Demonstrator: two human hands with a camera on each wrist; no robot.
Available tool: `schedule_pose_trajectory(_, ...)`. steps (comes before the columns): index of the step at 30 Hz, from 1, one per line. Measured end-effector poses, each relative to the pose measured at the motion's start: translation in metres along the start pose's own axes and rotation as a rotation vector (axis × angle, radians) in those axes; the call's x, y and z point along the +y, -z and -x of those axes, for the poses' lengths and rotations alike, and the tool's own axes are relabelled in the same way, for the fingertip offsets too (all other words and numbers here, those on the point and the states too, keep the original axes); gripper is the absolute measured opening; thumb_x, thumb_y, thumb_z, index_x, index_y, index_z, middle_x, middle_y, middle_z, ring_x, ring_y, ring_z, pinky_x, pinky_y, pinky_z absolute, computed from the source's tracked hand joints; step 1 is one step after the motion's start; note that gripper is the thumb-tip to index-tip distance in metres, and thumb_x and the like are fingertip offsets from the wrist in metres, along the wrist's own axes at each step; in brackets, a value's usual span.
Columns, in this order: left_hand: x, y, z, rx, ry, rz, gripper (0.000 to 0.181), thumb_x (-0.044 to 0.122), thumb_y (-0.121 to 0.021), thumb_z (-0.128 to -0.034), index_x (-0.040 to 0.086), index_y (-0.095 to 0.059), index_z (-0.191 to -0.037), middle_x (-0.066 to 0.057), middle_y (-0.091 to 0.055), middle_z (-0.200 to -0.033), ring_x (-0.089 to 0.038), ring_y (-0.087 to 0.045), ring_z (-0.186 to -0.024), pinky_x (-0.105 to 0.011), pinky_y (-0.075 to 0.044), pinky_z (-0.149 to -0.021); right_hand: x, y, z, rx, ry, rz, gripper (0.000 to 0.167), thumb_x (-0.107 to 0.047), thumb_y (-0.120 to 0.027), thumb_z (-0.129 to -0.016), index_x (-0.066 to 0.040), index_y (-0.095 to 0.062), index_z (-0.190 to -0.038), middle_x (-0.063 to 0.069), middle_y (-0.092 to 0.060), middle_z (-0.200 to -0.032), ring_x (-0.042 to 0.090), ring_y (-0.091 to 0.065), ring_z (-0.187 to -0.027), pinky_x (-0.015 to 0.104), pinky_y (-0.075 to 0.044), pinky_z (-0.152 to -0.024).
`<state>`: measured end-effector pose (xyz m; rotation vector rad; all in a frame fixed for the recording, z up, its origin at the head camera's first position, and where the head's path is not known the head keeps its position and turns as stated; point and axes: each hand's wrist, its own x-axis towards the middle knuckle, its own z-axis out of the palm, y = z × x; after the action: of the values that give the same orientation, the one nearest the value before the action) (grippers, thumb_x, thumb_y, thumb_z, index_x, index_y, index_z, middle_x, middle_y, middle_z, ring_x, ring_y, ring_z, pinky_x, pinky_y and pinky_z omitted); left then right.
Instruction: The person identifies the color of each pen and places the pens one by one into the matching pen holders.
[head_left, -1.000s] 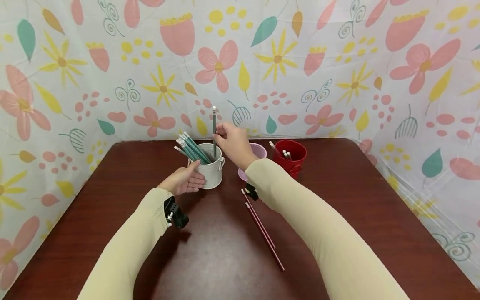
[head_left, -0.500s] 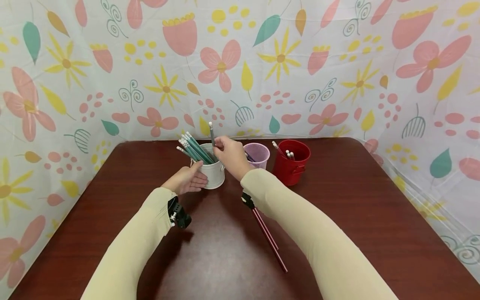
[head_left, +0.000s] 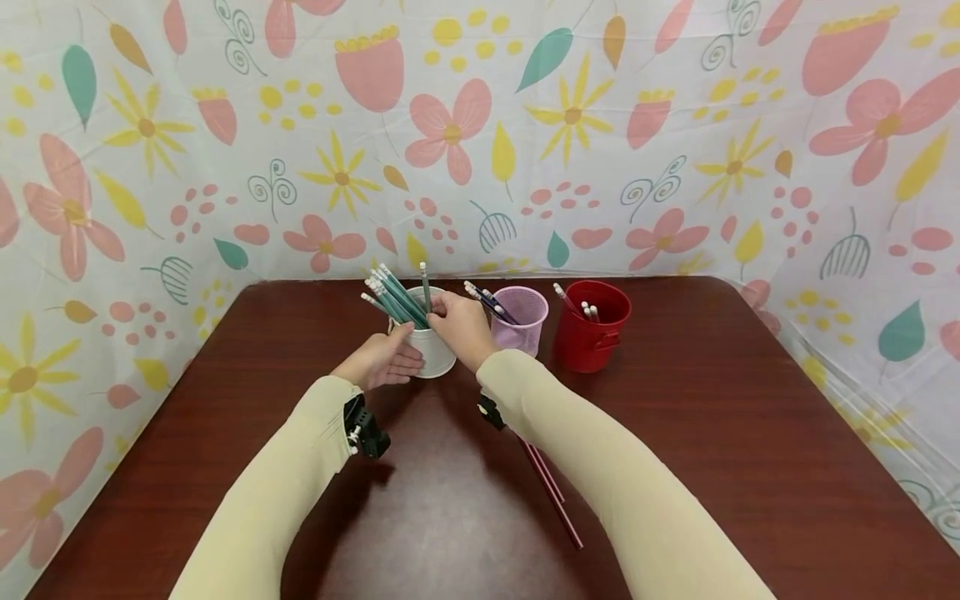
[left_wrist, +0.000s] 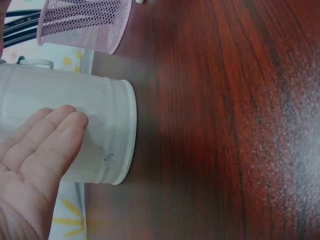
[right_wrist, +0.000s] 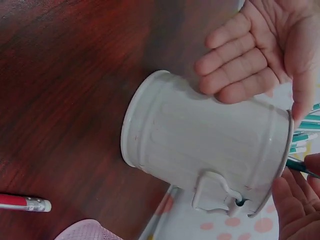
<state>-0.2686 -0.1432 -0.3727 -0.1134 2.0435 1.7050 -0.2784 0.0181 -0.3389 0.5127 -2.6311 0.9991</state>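
Observation:
A white metal bucket [head_left: 437, 357] stands upright near the table's back edge. Several teal pencils [head_left: 397, 298] lean out of its left side, eraser ends up. My left hand [head_left: 384, 360] holds its straight fingers against the bucket's near left side, with the thumb at the rim. Above the bucket's right rim, my right hand [head_left: 461, 329] pinches one dark green pencil [head_left: 426, 287] between thumb and fingers. That pencil is upright, its lower end hidden inside the bucket. In the right wrist view the bucket's side handle [right_wrist: 215, 192] hangs just below the pinching fingers.
Right of the bucket stands a pink mesh cup [head_left: 531, 333] with several dark blue pencils [head_left: 483, 293]. Beyond it is a red bucket [head_left: 581, 348] holding white-tipped pencils. Two red pencils [head_left: 558, 500] lie on the brown table [head_left: 675, 417], partly under my right forearm. A floral curtain [head_left: 570, 167] hangs behind.
My right hand has lowered the green pencil deeper into the white bucket. My left hand stays at the bucket. The whole view has shifted slightly, showing more of the pink cup.

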Motion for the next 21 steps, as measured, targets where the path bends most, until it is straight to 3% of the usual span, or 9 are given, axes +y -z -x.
schedule_pose_trajectory(5,0.0002,-0.0017,-0.0001,0.018,0.002,0.002,0.068,0.044,-0.03,-0.1031,-0.018,-0.048,-0.125,-0.031,-0.055,-0.125,-0.037,-0.057,-0.115,-0.047,-0.044,-0.098,0.0003,-0.0009,-0.0017,-0.006,-0.012,0.021,0.018,-0.007,-0.067,-0.085,0.0,-0.071,-0.102,0.01,-0.072,-0.095,0.021,-0.068,-0.093,0.032,-0.052,-0.082)
schedule_pose_trajectory(12,-0.0004,-0.0028,-0.001,0.011,0.007,0.005,0.067,0.044,-0.031,-0.1027,-0.017,-0.05,-0.124,-0.029,-0.058,-0.122,-0.037,-0.057,-0.114,-0.048,-0.044,-0.098,-0.0021,-0.0017,-0.0038,-0.068,-0.103,0.016,0.021,-0.013,-0.067,-0.088,-0.002,-0.071,-0.106,0.008,-0.072,-0.102,0.021,-0.066,-0.098,0.032,-0.051,-0.085)
schedule_pose_trajectory(21,-0.0013,-0.0005,-0.0027,0.021,0.005,0.007,0.067,0.042,-0.031,-0.1032,-0.018,-0.048,-0.125,-0.032,-0.054,-0.125,-0.038,-0.057,-0.114,-0.048,-0.042,-0.1,-0.0059,-0.0019,-0.0044,-0.068,-0.074,0.035,0.014,-0.012,-0.066,-0.09,-0.003,-0.071,-0.099,0.007,-0.072,-0.099,0.022,-0.066,-0.092,0.032,-0.051,-0.081)
